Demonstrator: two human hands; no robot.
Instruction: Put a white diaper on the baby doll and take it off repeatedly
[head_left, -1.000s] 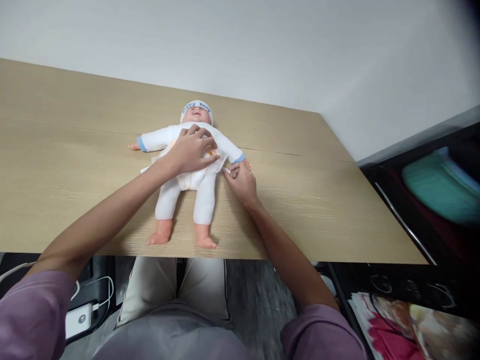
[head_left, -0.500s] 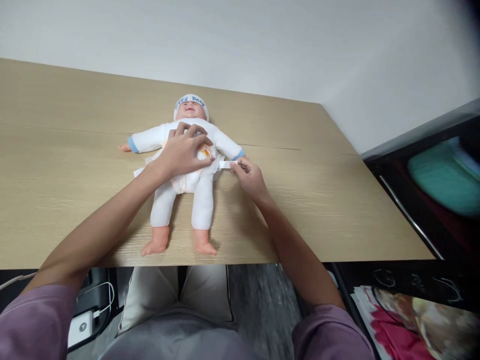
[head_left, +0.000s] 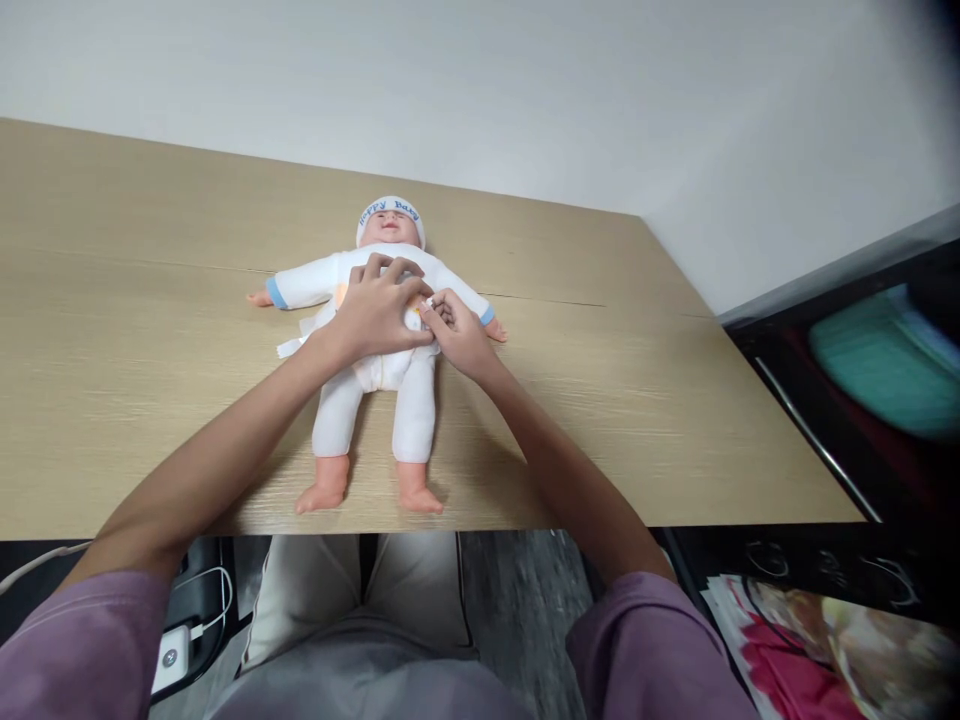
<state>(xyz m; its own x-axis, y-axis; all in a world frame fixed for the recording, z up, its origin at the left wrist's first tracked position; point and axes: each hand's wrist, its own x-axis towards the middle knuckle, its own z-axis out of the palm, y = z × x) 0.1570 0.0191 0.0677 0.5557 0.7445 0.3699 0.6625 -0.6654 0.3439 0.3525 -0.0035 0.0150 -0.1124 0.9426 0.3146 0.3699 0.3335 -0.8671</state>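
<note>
One grained table [head_left: 637, 400], smooth far wall [head_left: 450, 90]: my left hand [head_left: 377, 312] splayed on the doll's [head_left: 412, 415] diaper [head_left: 384, 374], right hand [head_left: 459, 335] pinching its tab [head_left: 430, 302].

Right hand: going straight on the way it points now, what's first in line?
Likely the left hand, spread over the diaper just ahead of the right hand's fingertips. Depth is unclear; it could brush the diaper first.
</note>
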